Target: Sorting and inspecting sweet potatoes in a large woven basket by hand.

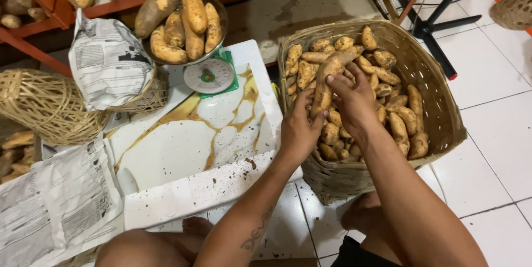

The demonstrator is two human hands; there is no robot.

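Note:
A long sweet potato [327,81] stands tilted above a large woven basket [438,112] full of several sweet potatoes. My left hand [296,131] grips its lower end from the left. My right hand [354,100] holds its middle from the right, fingers spread over it. Both hands are over the basket's left half. To the left, a green kitchen scale [209,75] carries a metal bowl [221,12] heaped with several big sweet potatoes.
The scale sits on a white marbled slab [188,139] dusted with soil. Newspaper sheets [55,200] and a paper-lined woven basket [111,64] lie left, beside another wicker basket [44,103]. Orange shelves [133,1] hold more sweet potatoes behind. My bare knee [138,247] is below; white floor tiles [493,134] right.

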